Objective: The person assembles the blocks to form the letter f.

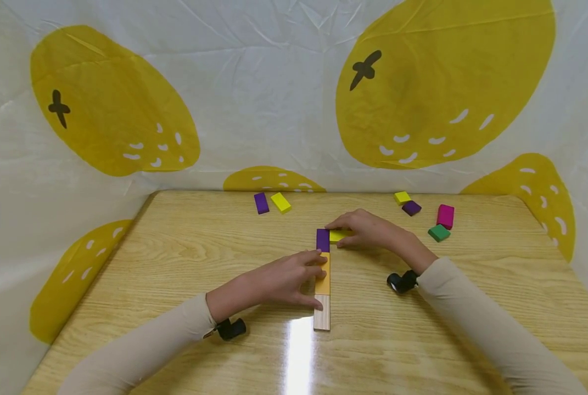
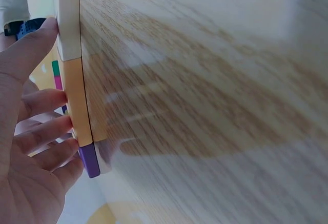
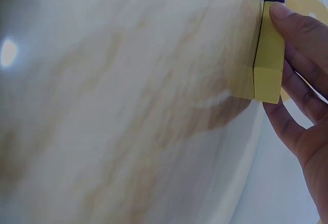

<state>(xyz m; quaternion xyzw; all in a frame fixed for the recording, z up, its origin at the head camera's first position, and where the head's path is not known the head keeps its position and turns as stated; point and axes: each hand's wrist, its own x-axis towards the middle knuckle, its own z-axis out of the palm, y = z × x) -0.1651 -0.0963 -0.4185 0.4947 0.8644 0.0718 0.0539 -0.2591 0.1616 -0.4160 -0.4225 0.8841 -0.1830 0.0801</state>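
Observation:
A straight row of blocks lies on the table: a purple block [image 1: 323, 240] at the far end, an orange block [image 1: 325, 282] in the middle and a plain wood block [image 1: 322, 319] nearest me. My left hand [image 1: 291, 277] rests along the row's left side, fingertips on the orange block and thumb on the plain wood one. With thumb and fingers, my right hand [image 1: 370, 230] holds a yellow block [image 3: 269, 52] crosswise, its left end against the purple block. The hand covers part of this block in the head view.
Farther back on the left lie another purple block [image 1: 261, 203] and another yellow block [image 1: 281, 202]. On the right are a yellow block [image 1: 402, 197], a dark purple block [image 1: 412, 208], a magenta block [image 1: 446, 216] and a green block [image 1: 439, 233]. A patterned cloth [image 1: 264, 109] hangs behind the table.

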